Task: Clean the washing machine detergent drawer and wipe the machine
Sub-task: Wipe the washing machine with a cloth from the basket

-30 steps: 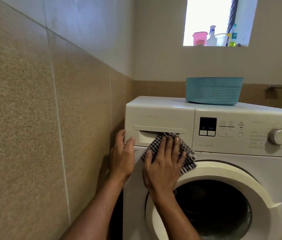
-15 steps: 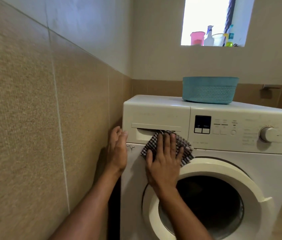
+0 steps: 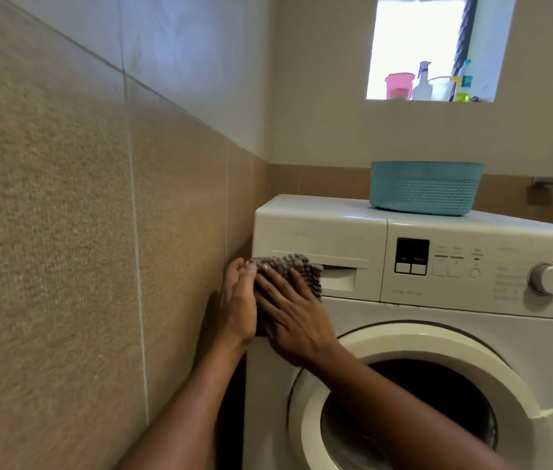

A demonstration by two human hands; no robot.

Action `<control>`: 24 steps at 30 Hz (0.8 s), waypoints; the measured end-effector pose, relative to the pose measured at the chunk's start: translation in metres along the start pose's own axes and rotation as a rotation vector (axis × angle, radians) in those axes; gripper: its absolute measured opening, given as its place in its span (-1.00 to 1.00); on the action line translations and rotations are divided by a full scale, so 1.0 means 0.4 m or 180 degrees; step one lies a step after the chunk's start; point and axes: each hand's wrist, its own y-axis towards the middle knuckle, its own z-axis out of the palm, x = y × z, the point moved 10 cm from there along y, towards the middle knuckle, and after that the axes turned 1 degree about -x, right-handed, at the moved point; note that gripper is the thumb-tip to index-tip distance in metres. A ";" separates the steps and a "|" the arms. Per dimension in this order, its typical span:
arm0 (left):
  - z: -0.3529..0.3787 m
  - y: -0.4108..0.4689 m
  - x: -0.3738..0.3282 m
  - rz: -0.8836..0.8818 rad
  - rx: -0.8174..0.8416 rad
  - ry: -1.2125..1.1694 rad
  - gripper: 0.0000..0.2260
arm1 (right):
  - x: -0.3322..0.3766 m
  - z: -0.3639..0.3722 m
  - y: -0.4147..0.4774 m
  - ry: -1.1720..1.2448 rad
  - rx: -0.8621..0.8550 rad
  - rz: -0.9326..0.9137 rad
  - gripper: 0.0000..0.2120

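**A:** Where is the cloth, seen from the head camera?

**B:** The checked cloth (image 3: 290, 266) lies flat against the washing machine (image 3: 319, 225) at its front left corner. It covers the left end of the detergent drawer (image 3: 339, 278). The drawer looks pushed in, and the right part of its handle recess shows bare.

**A:** And the hands?

**B:** The right hand (image 3: 290, 317) lies on the cloth with its fingers straight and spread, pressing it to the panel. The left hand (image 3: 238, 307) is just beside it at the machine's left edge. Its fingers are straight and point up, curled round nothing, and their tips touch the cloth's left border.

**A:** What crowds the spot?

**B:** The tiled wall (image 3: 81, 232) runs close along the machine's left side, and the left forearm rises through the narrow dark gap between them. The right forearm crosses in front of the round door (image 3: 455, 344) and hides its upper left rim.

**A:** Anything else around?

**B:** A teal basket (image 3: 426, 188) sits on the machine's top, toward the rear, above the display (image 3: 412, 256). The dial (image 3: 546, 278) is near the panel's right edge, well apart from both hands. Higher up, the window sill (image 3: 431, 100) carries a pink cup (image 3: 399, 86), a spray bottle (image 3: 421, 84) and some other containers too small to tell.
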 end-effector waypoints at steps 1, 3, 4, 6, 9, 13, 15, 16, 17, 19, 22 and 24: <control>-0.003 0.009 -0.008 0.0060 -0.0021 -0.0042 -0.64 | 0.000 -0.011 0.036 -0.0049 0.0015 -0.0088 -0.34; 0.003 0.021 -0.031 0.0156 -0.0022 -0.0030 -0.40 | -0.003 -0.022 0.082 -0.0180 0.0103 -0.0187 -0.35; 0.013 0.021 -0.038 0.0147 0.0011 0.0017 -0.25 | -0.003 -0.025 0.092 -0.0244 0.0144 -0.0245 -0.36; 0.036 0.027 -0.034 0.0246 0.0151 0.0126 -0.11 | -0.004 -0.031 0.106 -0.0345 0.0181 -0.0322 -0.37; 0.062 0.002 -0.053 0.0383 0.0384 0.0121 -0.18 | -0.029 -0.069 0.147 -0.0397 0.0031 -0.0158 -0.35; 0.091 -0.018 -0.094 0.0639 0.0606 0.0329 -0.46 | -0.186 -0.136 0.160 -0.0234 -0.0310 0.0835 -0.35; 0.097 -0.019 -0.099 0.0696 0.0623 0.0462 -0.38 | -0.284 -0.162 0.110 -0.0232 -0.0363 0.1399 -0.32; 0.100 -0.021 -0.096 0.0693 0.0647 0.0533 -0.33 | -0.321 -0.171 0.073 -0.0251 -0.0379 0.1617 -0.31; 0.102 -0.022 -0.092 0.0649 0.0675 0.0587 -0.30 | -0.348 -0.175 0.031 -0.0251 -0.0393 0.1804 -0.30; 0.100 -0.022 -0.078 0.0565 0.0680 0.0583 -0.30 | -0.375 -0.162 -0.064 -0.0177 -0.0384 0.2189 -0.29; 0.099 -0.033 -0.083 0.0596 0.0692 0.0528 -0.29 | -0.327 -0.100 -0.186 -0.0038 -0.0334 0.2642 -0.25; 0.097 -0.033 -0.080 0.0600 0.0673 0.0526 -0.27 | -0.247 -0.053 -0.210 0.0038 -0.0261 0.2467 -0.25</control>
